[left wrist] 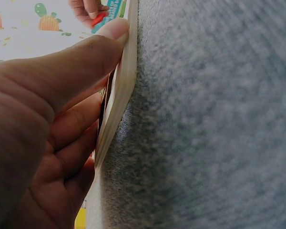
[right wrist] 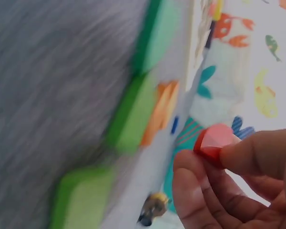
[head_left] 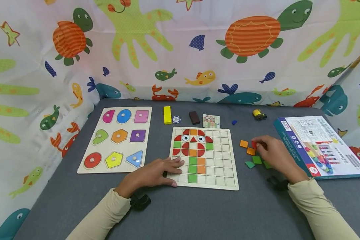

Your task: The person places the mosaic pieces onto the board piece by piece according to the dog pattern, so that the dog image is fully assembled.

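My right hand (head_left: 273, 154) pinches a small red piece (right wrist: 210, 143) between thumb and fingers, just off the table. Close under it lie orange square tiles (head_left: 244, 143) and green tiles (head_left: 257, 160), with a teal-green piece (head_left: 250, 164) beside them. At the lower left corner of the wooden grid board (head_left: 219, 181), my left hand (head_left: 159, 171) rests with its fingers over the left side and its thumb along the near edge. Red, orange and green pieces fill some squares of the grid, with two eye pieces (head_left: 185, 137) near the top.
A shape puzzle board (head_left: 108, 169) lies at the left and a boxed set (head_left: 321, 146) at the right. Behind the grid are a yellow block (head_left: 167, 115), a poker chip (head_left: 176, 119), a dark block (head_left: 194, 117), a pattern card (head_left: 211, 121), a blue piece (head_left: 234, 122) and a yellow toy (head_left: 259, 114).
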Action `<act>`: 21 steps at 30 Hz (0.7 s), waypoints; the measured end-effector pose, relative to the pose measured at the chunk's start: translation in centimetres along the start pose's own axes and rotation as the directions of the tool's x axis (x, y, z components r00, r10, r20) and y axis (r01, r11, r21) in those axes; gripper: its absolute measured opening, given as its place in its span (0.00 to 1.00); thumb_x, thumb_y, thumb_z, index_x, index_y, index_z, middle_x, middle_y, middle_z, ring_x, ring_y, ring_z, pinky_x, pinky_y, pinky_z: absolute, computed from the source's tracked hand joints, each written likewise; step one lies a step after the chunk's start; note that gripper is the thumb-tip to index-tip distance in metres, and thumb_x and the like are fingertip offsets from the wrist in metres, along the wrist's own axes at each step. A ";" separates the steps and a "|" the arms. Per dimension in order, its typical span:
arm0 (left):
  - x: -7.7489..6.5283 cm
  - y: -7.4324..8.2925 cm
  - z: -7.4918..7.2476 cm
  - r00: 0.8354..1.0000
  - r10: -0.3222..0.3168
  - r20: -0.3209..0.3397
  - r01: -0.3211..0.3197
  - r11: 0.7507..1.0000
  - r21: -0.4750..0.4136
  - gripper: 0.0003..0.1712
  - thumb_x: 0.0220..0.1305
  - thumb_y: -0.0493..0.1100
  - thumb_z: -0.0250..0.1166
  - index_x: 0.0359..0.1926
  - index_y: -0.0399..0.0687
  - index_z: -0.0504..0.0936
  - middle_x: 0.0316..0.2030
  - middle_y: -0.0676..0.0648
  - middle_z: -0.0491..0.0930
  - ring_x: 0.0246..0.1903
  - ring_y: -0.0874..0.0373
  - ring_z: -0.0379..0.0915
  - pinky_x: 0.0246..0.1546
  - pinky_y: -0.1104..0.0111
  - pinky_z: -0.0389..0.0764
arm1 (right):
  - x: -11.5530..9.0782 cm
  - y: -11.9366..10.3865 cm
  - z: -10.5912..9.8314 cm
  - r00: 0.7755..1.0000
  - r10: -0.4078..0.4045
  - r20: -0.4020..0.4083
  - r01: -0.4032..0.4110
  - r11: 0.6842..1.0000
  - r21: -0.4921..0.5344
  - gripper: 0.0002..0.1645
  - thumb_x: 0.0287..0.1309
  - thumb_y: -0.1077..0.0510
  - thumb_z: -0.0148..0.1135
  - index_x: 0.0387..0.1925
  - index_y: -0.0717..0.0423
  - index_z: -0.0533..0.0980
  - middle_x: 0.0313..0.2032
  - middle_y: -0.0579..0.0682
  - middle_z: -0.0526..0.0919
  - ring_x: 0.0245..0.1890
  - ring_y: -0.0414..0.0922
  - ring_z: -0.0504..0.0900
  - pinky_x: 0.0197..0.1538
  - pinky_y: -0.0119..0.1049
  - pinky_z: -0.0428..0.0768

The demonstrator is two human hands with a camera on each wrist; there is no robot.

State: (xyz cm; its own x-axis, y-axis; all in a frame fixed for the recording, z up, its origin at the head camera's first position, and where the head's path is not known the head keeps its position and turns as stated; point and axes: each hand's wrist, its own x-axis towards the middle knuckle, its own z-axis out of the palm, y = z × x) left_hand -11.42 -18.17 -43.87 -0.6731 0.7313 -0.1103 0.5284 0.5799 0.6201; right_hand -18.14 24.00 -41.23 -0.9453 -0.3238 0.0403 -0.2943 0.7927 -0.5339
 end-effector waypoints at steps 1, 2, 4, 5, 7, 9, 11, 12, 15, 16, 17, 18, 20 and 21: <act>0.0 0.0 0.0 1.000 -0.001 0.000 0.001 1.000 0.000 0.31 0.61 0.52 0.69 0.63 0.49 0.76 0.69 0.53 0.63 0.71 0.58 0.49 0.67 0.54 0.57 | 0.0 -0.4 0.0 1.000 0.008 -0.004 -0.008 1.000 0.025 0.14 0.67 0.66 0.53 0.50 0.66 0.78 0.44 0.62 0.80 0.37 0.51 0.75 0.38 0.45 0.77; 0.0 0.0 0.0 1.000 -0.002 0.001 0.002 1.000 0.000 0.31 0.61 0.52 0.69 0.63 0.49 0.77 0.69 0.53 0.63 0.71 0.58 0.49 0.67 0.53 0.56 | 0.1 -0.9 0.1 1.000 0.014 -0.006 -0.014 0.999 0.042 0.13 0.66 0.66 0.54 0.50 0.65 0.79 0.44 0.60 0.80 0.37 0.51 0.75 0.38 0.43 0.77; 0.1 0.0 0.0 1.000 -0.005 0.003 0.005 1.000 0.001 0.31 0.61 0.52 0.69 0.63 0.49 0.77 0.69 0.53 0.63 0.71 0.58 0.49 0.68 0.54 0.56 | 0.3 -1.8 0.3 1.000 0.010 0.003 -0.010 0.998 0.067 0.12 0.65 0.66 0.57 0.48 0.64 0.79 0.43 0.59 0.80 0.36 0.50 0.76 0.37 0.41 0.78; 0.1 0.0 0.0 1.000 -0.007 0.005 0.007 1.000 0.001 0.31 0.61 0.52 0.69 0.63 0.50 0.76 0.69 0.54 0.63 0.71 0.58 0.49 0.68 0.54 0.56 | 0.4 -2.2 0.5 1.000 0.001 0.012 -0.002 0.997 0.077 0.11 0.65 0.66 0.58 0.47 0.63 0.80 0.42 0.58 0.80 0.36 0.49 0.76 0.36 0.40 0.78; 0.1 0.0 0.0 1.000 -0.010 0.008 0.010 1.000 0.002 0.31 0.61 0.52 0.69 0.64 0.50 0.76 0.69 0.54 0.63 0.71 0.58 0.49 0.68 0.54 0.55 | 0.7 -2.9 0.9 0.999 -0.022 0.031 0.019 0.995 0.095 0.10 0.63 0.66 0.60 0.46 0.63 0.80 0.41 0.57 0.81 0.35 0.49 0.77 0.35 0.39 0.78; 0.2 0.0 0.0 1.000 -0.012 0.006 0.012 1.000 0.001 0.31 0.61 0.52 0.69 0.64 0.50 0.76 0.69 0.54 0.63 0.71 0.58 0.49 0.68 0.54 0.55 | 1.0 -3.6 1.4 0.998 -0.042 0.053 0.037 0.994 0.107 0.11 0.62 0.67 0.61 0.46 0.62 0.81 0.41 0.56 0.80 0.35 0.48 0.77 0.34 0.38 0.78; 0.1 0.0 -0.1 1.000 -0.013 0.002 0.013 1.000 -0.004 0.31 0.61 0.52 0.69 0.64 0.49 0.76 0.69 0.53 0.63 0.71 0.57 0.50 0.68 0.54 0.55 | 1.4 -4.3 2.1 0.996 -0.061 0.064 0.053 0.992 0.118 0.11 0.61 0.67 0.62 0.46 0.63 0.81 0.40 0.56 0.80 0.34 0.48 0.76 0.33 0.38 0.77; 0.1 0.1 -0.1 1.000 -0.014 0.001 0.014 1.000 -0.007 0.31 0.61 0.52 0.69 0.64 0.49 0.76 0.69 0.53 0.63 0.71 0.57 0.50 0.68 0.53 0.55 | 1.6 -4.6 2.4 0.995 -0.069 0.069 0.060 0.990 0.125 0.11 0.61 0.67 0.62 0.46 0.63 0.81 0.40 0.55 0.80 0.34 0.47 0.76 0.33 0.37 0.77; 0.1 0.2 0.0 1.000 -0.020 0.003 0.020 1.000 -0.015 0.31 0.61 0.52 0.69 0.64 0.50 0.76 0.69 0.53 0.64 0.71 0.56 0.50 0.67 0.53 0.56 | 2.0 -5.5 3.3 0.992 -0.102 0.077 0.090 0.985 0.146 0.11 0.60 0.68 0.63 0.45 0.63 0.82 0.39 0.54 0.80 0.33 0.47 0.75 0.33 0.38 0.76; 0.0 0.2 0.0 1.000 -0.022 0.004 0.022 1.000 -0.017 0.31 0.61 0.52 0.70 0.64 0.50 0.76 0.69 0.53 0.64 0.71 0.56 0.50 0.67 0.52 0.56 | 2.1 -5.8 3.6 0.990 -0.114 0.079 0.101 0.983 0.152 0.10 0.60 0.68 0.63 0.44 0.63 0.82 0.39 0.54 0.80 0.33 0.46 0.75 0.33 0.38 0.77; 0.0 0.2 0.0 1.000 -0.024 0.005 0.024 1.000 -0.016 0.31 0.60 0.52 0.70 0.64 0.50 0.76 0.69 0.53 0.64 0.71 0.56 0.50 0.67 0.52 0.56 | 2.2 -6.1 3.9 0.989 -0.125 0.082 0.110 0.981 0.161 0.10 0.60 0.68 0.63 0.44 0.62 0.83 0.39 0.53 0.80 0.34 0.46 0.75 0.34 0.38 0.77; 0.0 0.2 0.0 1.000 -0.026 0.006 0.026 1.000 -0.014 0.32 0.60 0.52 0.70 0.64 0.50 0.76 0.69 0.53 0.64 0.71 0.56 0.50 0.67 0.52 0.56 | 2.3 -6.5 4.1 0.987 -0.136 0.083 0.120 0.978 0.172 0.10 0.60 0.68 0.63 0.43 0.62 0.83 0.39 0.52 0.81 0.34 0.46 0.76 0.35 0.38 0.78; 0.0 0.2 -0.1 1.000 -0.027 0.005 0.027 1.000 -0.008 0.32 0.60 0.52 0.70 0.64 0.50 0.76 0.69 0.53 0.64 0.71 0.57 0.50 0.67 0.53 0.56 | 2.4 -7.3 4.6 0.984 -0.156 0.081 0.139 0.972 0.190 0.10 0.59 0.68 0.63 0.43 0.61 0.84 0.39 0.52 0.81 0.34 0.46 0.77 0.36 0.39 0.78; 0.0 0.2 -0.1 1.000 -0.027 0.003 0.027 1.000 -0.004 0.32 0.60 0.52 0.70 0.64 0.50 0.76 0.69 0.53 0.64 0.71 0.57 0.50 0.67 0.54 0.57 | 2.5 -7.6 4.8 0.983 -0.165 0.083 0.146 0.969 0.199 0.10 0.59 0.68 0.63 0.43 0.61 0.84 0.39 0.51 0.81 0.34 0.46 0.77 0.37 0.39 0.78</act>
State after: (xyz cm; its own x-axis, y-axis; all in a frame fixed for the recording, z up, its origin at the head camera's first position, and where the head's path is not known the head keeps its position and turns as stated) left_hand -11.34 -18.09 -43.63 -0.6851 0.7168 -0.1295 0.5081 0.5977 0.6202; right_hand -17.62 14.66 -41.06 -0.8688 -0.4917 0.0578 -0.3949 0.6178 -0.6799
